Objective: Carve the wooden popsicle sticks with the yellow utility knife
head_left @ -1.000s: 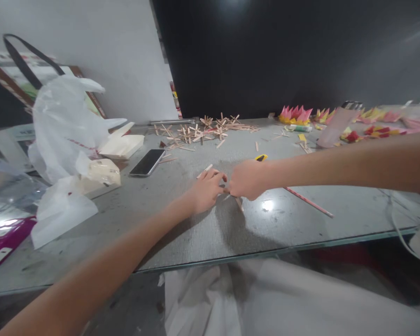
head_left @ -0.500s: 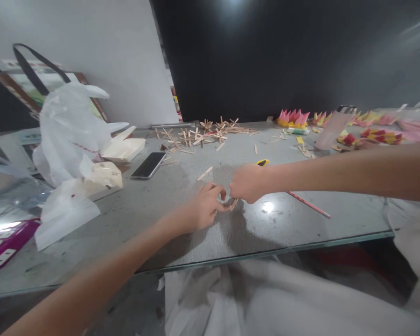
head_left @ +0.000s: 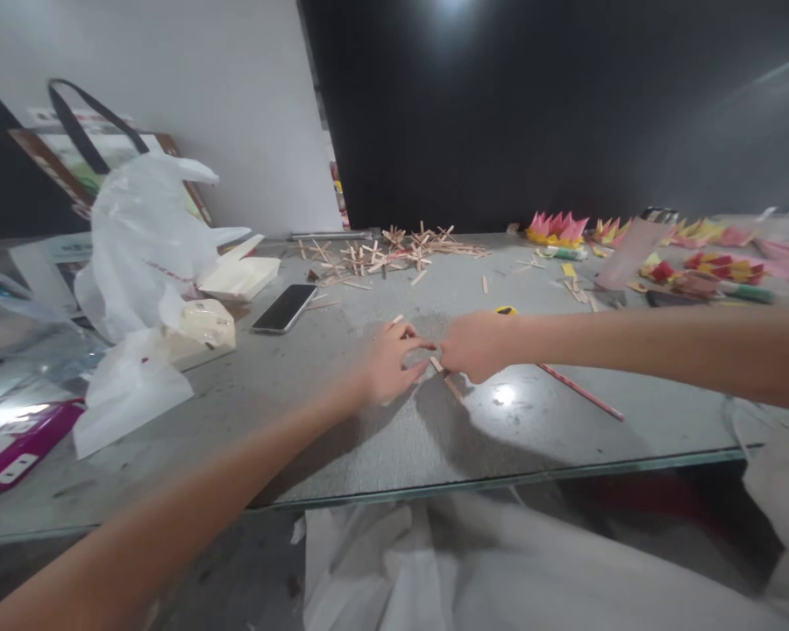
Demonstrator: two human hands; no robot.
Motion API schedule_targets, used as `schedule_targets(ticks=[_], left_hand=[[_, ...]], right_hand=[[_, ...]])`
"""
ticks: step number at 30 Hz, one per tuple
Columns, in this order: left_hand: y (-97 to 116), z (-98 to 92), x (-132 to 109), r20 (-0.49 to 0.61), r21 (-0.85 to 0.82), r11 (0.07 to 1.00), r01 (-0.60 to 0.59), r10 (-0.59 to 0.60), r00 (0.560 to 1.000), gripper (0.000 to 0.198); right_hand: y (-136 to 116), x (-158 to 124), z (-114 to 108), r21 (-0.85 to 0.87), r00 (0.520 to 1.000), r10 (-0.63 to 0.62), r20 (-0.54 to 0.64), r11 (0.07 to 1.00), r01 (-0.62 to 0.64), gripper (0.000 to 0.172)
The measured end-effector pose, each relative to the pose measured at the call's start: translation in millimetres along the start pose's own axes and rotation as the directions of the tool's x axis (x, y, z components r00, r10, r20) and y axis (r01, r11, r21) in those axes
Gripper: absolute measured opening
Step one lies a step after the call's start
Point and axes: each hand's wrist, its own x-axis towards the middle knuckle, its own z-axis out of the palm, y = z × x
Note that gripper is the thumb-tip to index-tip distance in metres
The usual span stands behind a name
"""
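Near the middle of the grey table (head_left: pixel 342 438), my left hand (head_left: pixel 394 361) has its fingers apart, with the fingertips beside a small wooden stick (head_left: pixel 448 379). My right hand (head_left: pixel 477 346) is closed at the upper end of that stick, which slants down toward the front edge. Another stick (head_left: pixel 398 320) shows just behind my left fingers, mostly hidden. Something yellow and black (head_left: pixel 505 310) lies partly behind my right wrist. A red patterned pencil (head_left: pixel 582 392) rests in front of my right forearm.
A pile of wooden sticks (head_left: pixel 394 254) lies at the back. A phone (head_left: pixel 284 308), white plastic bag (head_left: pixel 145 232) and purple object (head_left: pixel 30 447) are left. Pink and yellow paper flowers (head_left: pixel 557 230) and a bottle (head_left: pixel 631 254) stand back right.
The view has shifted slightly. My left fingers have spread and moved off the stick, which now slants the other way below my right hand. The loose stick behind is now mostly covered.
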Motion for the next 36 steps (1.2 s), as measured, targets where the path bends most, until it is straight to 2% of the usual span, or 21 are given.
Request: schedule_targets(ticks=[3,4,6,8,10,13,15,16,18,19,20,22,23,25,29,30,32,34,36], left_hand=[[-11,3.4,16,0.167,0.007,0.999,-0.054,0.052,0.985,0.017],[-13,5.4,19,0.196,-0.004,0.998,-0.064,0.064,0.979,0.013],[-14,8.7,22,0.212,-0.012,0.998,-0.067,0.068,0.975,0.010],[-12,9.8,23,0.203,0.002,0.999,-0.046,0.044,0.978,0.012],[-9,8.5,24,0.220,0.024,1.000,-0.018,0.012,0.975,0.012],[-1,5.7,29,0.263,0.009,0.999,0.045,-0.045,0.964,0.012],[5,5.9,34,0.224,-0.071,0.987,0.146,-0.126,0.966,0.012],[9,7.1,36,0.191,-0.138,0.970,0.201,-0.174,0.966,0.012],[17,11.4,40,0.097,-0.321,0.909,0.264,-0.246,0.964,0.013],[21,14.1,41,0.025,-0.418,0.869,0.266,-0.282,0.959,0.014],[25,16.7,42,-0.002,-0.504,0.827,0.249,-0.290,0.957,0.014],[32,20.9,40,-0.060,-0.622,0.760,0.186,-0.283,0.957,0.018],[36,22.3,39,-0.083,-0.643,0.750,0.153,-0.267,0.960,0.020],[41,23.7,33,-0.099,-0.645,0.757,0.106,-0.221,0.970,0.022],[47,26.2,22,-0.062,-0.636,0.762,0.123,-0.209,0.976,0.024],[47,27.2,20,-0.055,-0.635,0.761,0.131,-0.214,0.975,0.024],[47,29.0,17,-0.046,-0.627,0.767,0.135,-0.210,0.977,0.024],[47,29.9,16,-0.049,-0.626,0.769,0.128,-0.203,0.978,0.025],[48,29.7,15,-0.070,-0.639,0.761,0.113,-0.204,0.976,0.027]], right_hand=[[6,-1,4,-0.122,0.996,-0.044,0.081,0.991,0.054,0.015],[9,-3,5,-0.117,0.997,-0.044,0.068,0.992,0.052,0.017],[15,-12,5,-0.038,0.999,-0.042,0.011,0.998,0.043,0.024],[20,-27,2,0.122,0.997,-0.037,-0.071,0.991,0.046,0.031],[25,-43,-1,0.268,0.988,0.049,-0.144,0.963,-0.009,0.037],[31,-60,3,0.369,0.945,0.214,-0.249,0.922,-0.112,0.038],[35,-61,14,0.430,0.872,0.333,-0.359,0.888,-0.162,0.038],[37,-59,21,0.491,0.811,0.413,-0.414,0.852,-0.183,0.037],[40,-50,35,0.669,0.643,0.594,-0.483,0.724,-0.167,0.042],[40,-45,40,0.741,0.568,0.665,-0.484,0.657,-0.139,0.051],[39,-39,45,0.797,0.510,0.719,-0.472,0.595,-0.102,0.059],[33,-29,49,0.864,0.457,0.772,-0.441,0.503,-0.018,0.061],[28,-25,49,0.882,0.457,0.777,-0.433,0.471,0.035,0.059],[16,-19,48,0.911,0.493,0.772,-0.402,0.389,0.134,0.051],[-2,-16,47,0.906,0.470,0.776,-0.420,0.330,0.266,0.042],[-4,-16,48,0.905,0.480,0.770,-0.420,0.318,0.283,0.042],[-4,-17,49,0.915,0.528,0.753,-0.392,0.261,0.307,0.044],[-3,-19,50,0.925,0.587,0.737,-0.336,0.141,0.353,0.045],[-2,-19,51,0.909,0.625,0.722,-0.296,0.011,0.417,0.046]])
